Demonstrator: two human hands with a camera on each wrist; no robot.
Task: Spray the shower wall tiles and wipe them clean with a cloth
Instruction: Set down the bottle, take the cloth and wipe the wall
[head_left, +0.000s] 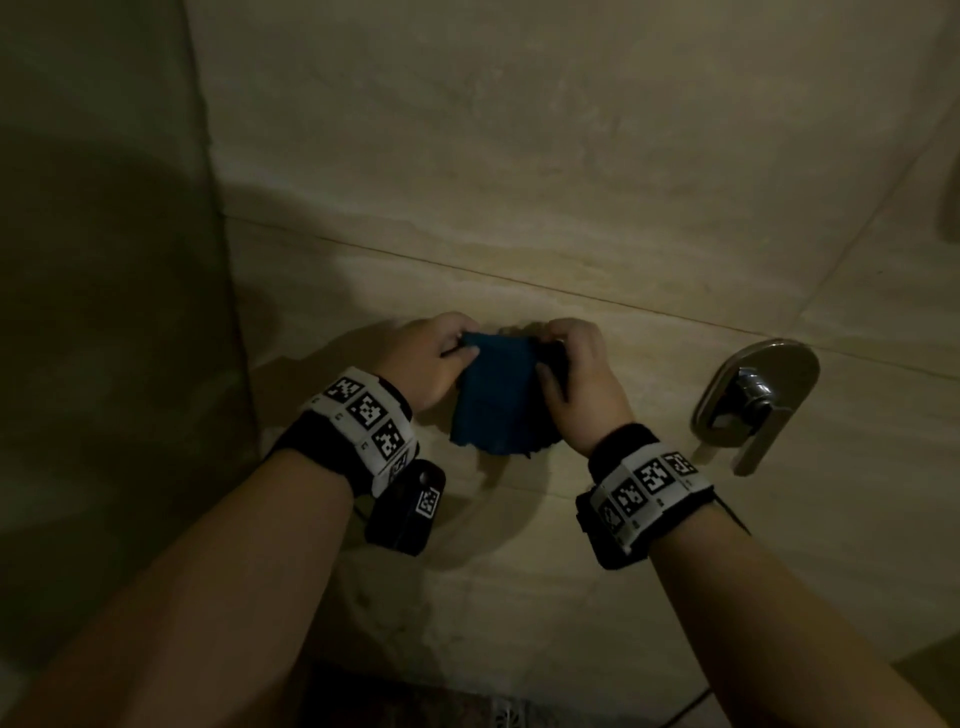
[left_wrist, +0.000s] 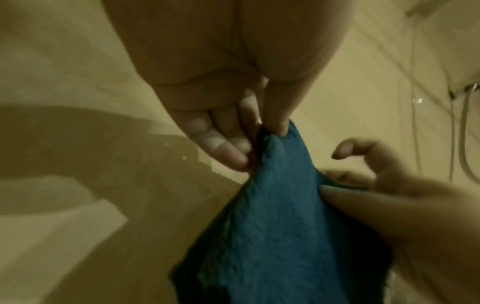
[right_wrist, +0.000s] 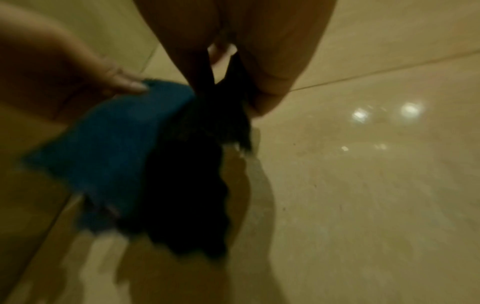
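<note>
A blue cloth (head_left: 493, 395) hangs between both hands in front of the beige shower wall tiles (head_left: 519, 156). My left hand (head_left: 460, 347) pinches its top left corner between thumb and fingers, which the left wrist view shows at the cloth (left_wrist: 280, 216) edge near my left hand (left_wrist: 270, 131). My right hand (head_left: 550, 358) pinches the cloth's top right part; in the right wrist view the cloth (right_wrist: 109, 156) hangs dark and bunched below my right hand (right_wrist: 226, 67). No spray bottle is in view.
A chrome shower mixer handle (head_left: 753, 400) on its oval plate sits on the wall just right of my right hand. A shower hose (left_wrist: 462, 133) hangs at the far right. A floor drain (head_left: 509, 714) lies below. A darker wall panel (head_left: 104, 260) stands on the left.
</note>
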